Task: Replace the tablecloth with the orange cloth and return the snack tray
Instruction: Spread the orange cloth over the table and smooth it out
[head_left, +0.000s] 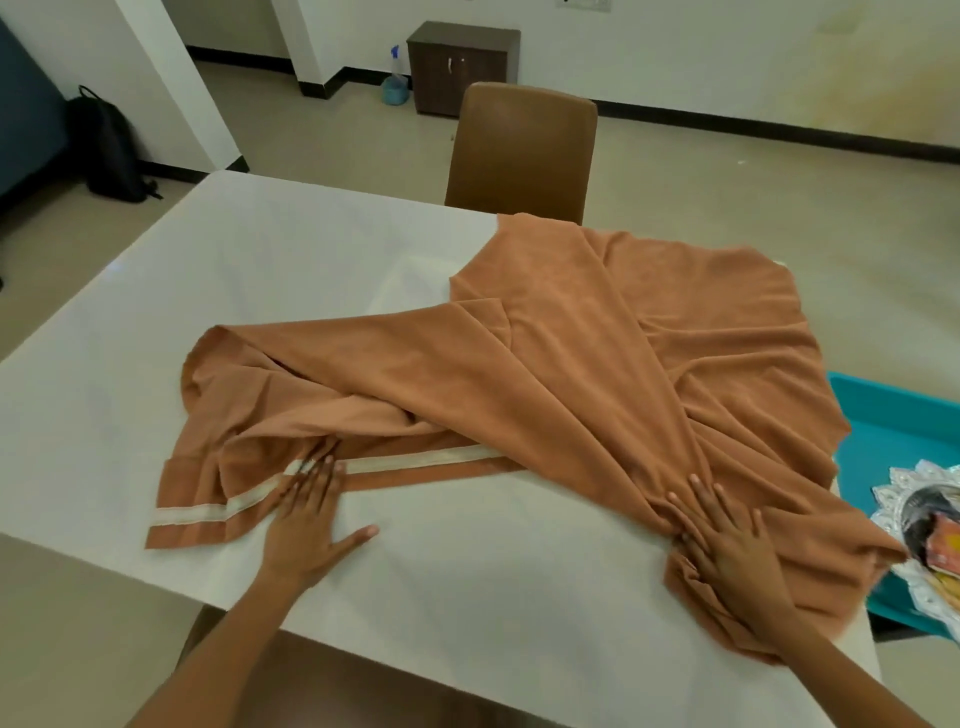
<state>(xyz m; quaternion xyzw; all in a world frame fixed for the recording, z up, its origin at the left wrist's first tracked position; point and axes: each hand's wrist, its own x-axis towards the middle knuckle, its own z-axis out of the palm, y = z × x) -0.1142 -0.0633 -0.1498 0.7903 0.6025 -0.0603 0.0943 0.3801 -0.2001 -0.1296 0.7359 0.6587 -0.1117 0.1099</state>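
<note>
On the white table (156, 415) the orange cloth (597, 353) lies crumpled and only half spread, the left hand (306, 525) pressing flat on its striped border with fingers straight and apart, the right hand (727, 540) flat on its bunched edge, beside the snack tray (898, 509) in the blue bin (893, 415)

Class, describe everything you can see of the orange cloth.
The orange cloth is soft, matte fabric with a cream band near its hem. It lies crumpled and partly folded over itself across the white table, spilling over the right edge. The left hand rests flat on its band; the right hand presses its bunched folds.
</note>
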